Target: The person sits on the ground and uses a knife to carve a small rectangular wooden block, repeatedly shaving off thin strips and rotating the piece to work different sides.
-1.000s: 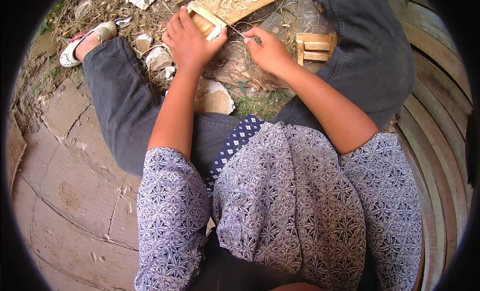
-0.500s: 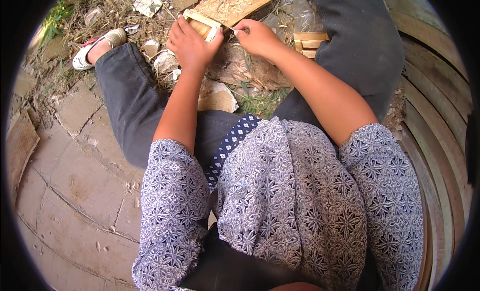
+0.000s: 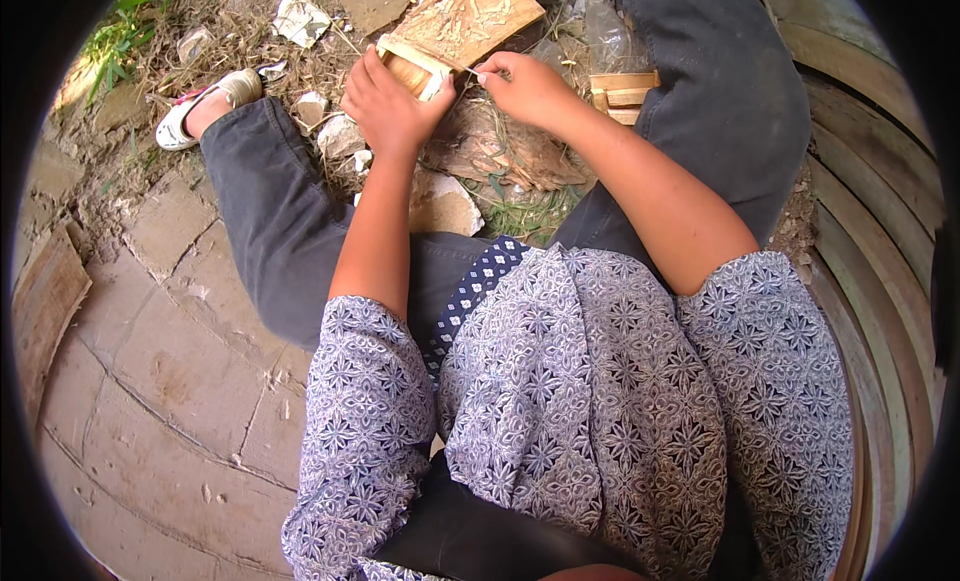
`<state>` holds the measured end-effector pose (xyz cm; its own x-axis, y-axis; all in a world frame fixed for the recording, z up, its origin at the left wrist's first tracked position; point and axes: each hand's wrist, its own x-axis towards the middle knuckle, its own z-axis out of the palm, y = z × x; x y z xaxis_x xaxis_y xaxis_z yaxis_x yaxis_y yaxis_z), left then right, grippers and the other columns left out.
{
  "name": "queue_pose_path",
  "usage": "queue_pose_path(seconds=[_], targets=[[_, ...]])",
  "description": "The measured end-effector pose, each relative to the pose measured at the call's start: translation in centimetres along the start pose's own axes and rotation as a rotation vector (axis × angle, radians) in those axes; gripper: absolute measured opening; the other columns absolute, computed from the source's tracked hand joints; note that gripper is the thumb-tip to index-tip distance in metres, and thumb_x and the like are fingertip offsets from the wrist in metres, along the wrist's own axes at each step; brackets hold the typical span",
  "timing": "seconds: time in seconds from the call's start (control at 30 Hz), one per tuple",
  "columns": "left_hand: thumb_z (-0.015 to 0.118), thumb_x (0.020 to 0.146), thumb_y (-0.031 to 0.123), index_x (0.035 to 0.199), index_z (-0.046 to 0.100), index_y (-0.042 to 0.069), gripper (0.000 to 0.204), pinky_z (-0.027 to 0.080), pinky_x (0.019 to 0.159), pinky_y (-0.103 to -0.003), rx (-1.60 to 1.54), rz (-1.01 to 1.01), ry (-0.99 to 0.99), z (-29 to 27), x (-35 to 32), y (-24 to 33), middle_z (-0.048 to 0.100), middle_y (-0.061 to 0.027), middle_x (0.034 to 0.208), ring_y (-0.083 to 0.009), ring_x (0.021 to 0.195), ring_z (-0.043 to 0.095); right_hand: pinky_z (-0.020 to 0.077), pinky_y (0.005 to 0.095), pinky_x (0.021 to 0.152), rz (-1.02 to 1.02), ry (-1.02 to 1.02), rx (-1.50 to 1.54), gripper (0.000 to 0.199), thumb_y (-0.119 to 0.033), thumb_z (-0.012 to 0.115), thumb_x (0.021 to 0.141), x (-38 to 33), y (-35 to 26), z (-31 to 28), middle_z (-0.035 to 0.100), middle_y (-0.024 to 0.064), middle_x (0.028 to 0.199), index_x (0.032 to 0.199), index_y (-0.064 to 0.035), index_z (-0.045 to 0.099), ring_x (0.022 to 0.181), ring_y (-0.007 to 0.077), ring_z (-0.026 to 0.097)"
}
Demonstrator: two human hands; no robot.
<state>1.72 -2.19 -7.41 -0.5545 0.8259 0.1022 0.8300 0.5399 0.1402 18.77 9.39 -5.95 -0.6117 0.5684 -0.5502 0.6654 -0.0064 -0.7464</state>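
A small open wooden box [image 3: 407,73], pale and rough, rests against the near edge of a wooden board [image 3: 472,26] strewn with shavings. My left hand [image 3: 392,111] is closed round its near side, fingers along the left and thumb at the right corner. My right hand [image 3: 527,86] pinches a thin, slender piece [image 3: 471,71] that points at the box's right corner. It is too small to tell whether this is a tool or a sliver, or whether its tip touches the wood.
Several short wood pieces [image 3: 625,89] lie beside my right leg. A clear plastic bottle [image 3: 612,36] is beyond them. A weathered log [image 3: 500,146] and broken stones [image 3: 445,203] lie between my legs. Long wooden slats [image 3: 865,196] curve along the right, paving [image 3: 170,351] at left.
The whole view has shifted slightly. My left hand still holds the box, and the right hand keeps its pinch by the corner, with its fingers slightly changed.
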Motion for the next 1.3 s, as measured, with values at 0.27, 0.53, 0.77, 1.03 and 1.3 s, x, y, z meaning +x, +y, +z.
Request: queue_pose_path(seconds=[0.27,0.53,0.77,1.03,1.3], targets=[[0.079,0.066,0.065,0.144,0.044,-0.002,0.108,0.033,0.109,-0.056,-0.040,0.029,0.035,0.5,-0.2,-0.2,0.052,-0.0217,0.136,-0.0392,0.131,0.046,0.0540,0.0435,0.086,0.038,0.030,-0.043,0.027,-0.029,0.063,0.097,-1.2,-0.6,0.8,0.074,0.0178,0.106,0.116,-0.0103,0.069,0.099,0.0366,0.070],[0.078,0.070,0.066,0.144,0.044,-0.003,0.106,0.032,0.109,-0.056,-0.022,0.082,0.034,0.5,-0.2,-0.2,0.051,-0.0249,0.137,-0.0402,0.131,0.045,0.0535,0.0434,0.086,0.069,0.044,-0.050,0.025,-0.029,0.062,0.098,-0.6,-1.0,1.3,0.073,0.0187,0.104,0.113,-0.0100,0.068,0.098,0.0371,0.070],[0.077,0.070,0.068,0.143,0.044,-0.003,0.107,0.032,0.110,-0.056,-0.021,0.034,0.021,0.5,-0.2,-0.7,0.051,-0.0245,0.137,-0.0404,0.131,0.046,0.0490,0.0368,0.058,0.250,-0.161,0.226,0.028,-0.037,0.057,0.103,0.7,-0.8,0.4,0.066,0.0054,0.090,0.119,-0.0150,0.065,0.066,0.0186,0.061],[0.077,0.069,0.069,0.144,0.044,-0.002,0.108,0.032,0.111,-0.055,-0.023,0.006,0.022,0.4,0.0,-0.5,0.051,-0.0225,0.138,-0.0388,0.133,0.045,0.0349,0.0273,0.041,0.234,-0.199,0.360,0.030,-0.039,0.052,0.107,-0.7,-2.1,0.0,0.055,-0.0004,0.075,0.125,-0.0161,0.060,0.048,0.0070,0.043],[0.078,0.068,0.066,0.145,0.044,-0.001,0.107,0.033,0.109,-0.055,-0.025,0.006,0.041,0.5,-0.4,-0.4,0.052,-0.0206,0.135,-0.0382,0.131,0.045,0.0538,0.0454,0.088,0.015,-0.008,-0.075,0.029,-0.034,0.060,0.099,-0.4,-0.6,0.7,0.074,0.0164,0.105,0.115,-0.0118,0.070,0.101,0.0363,0.070]])
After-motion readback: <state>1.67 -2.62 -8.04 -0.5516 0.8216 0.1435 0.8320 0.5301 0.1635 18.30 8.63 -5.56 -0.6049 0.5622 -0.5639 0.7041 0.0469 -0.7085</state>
